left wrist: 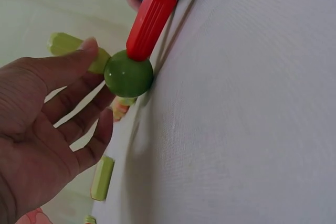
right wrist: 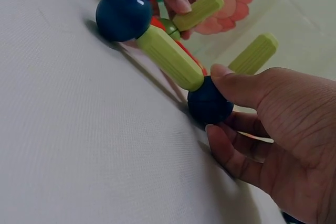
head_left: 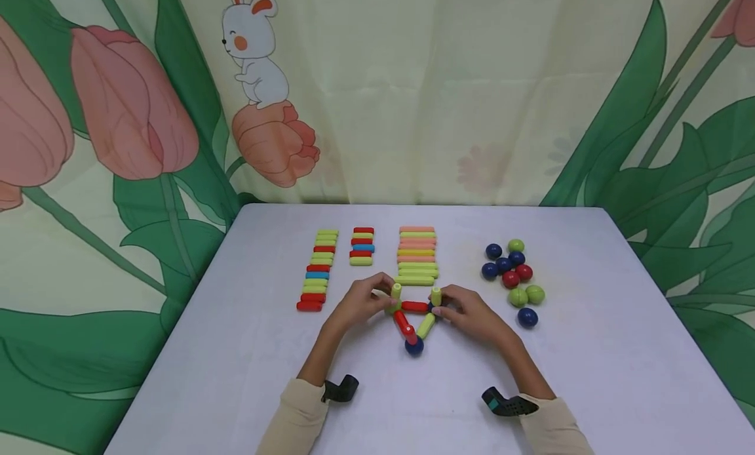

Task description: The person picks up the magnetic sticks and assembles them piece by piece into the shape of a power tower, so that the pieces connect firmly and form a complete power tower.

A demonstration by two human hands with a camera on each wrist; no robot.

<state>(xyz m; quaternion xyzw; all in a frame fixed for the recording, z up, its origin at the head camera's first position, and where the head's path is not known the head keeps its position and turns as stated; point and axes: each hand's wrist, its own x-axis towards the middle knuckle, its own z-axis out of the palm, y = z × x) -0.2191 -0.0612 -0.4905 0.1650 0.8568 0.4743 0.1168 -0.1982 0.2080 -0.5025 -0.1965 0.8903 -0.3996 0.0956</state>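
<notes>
A triangle of magnetic rods and balls lies on the table in front of me, with a rod standing up from each corner. At the left corner, my left hand (head_left: 367, 301) pinches the upright green rod (left wrist: 65, 44) just above a green ball (left wrist: 128, 74). Thumb and fingers of my right hand (head_left: 474, 311) grip the dark blue ball (right wrist: 209, 103) at the right corner, beneath another upright green rod (right wrist: 257, 53). A red rod (head_left: 415, 306) joins these two corners. The near blue ball (head_left: 414, 347) bears a tilted red rod (head_left: 410, 335); nobody touches it.
Loose rods lie in columns behind and left: a long mixed column (head_left: 317, 275), a short one (head_left: 362, 246) and wider pink, yellow and green rods (head_left: 417, 253). To the right sits a cluster of blue, red and green balls (head_left: 510, 280). A curtain (head_left: 425, 114) hangs behind the table.
</notes>
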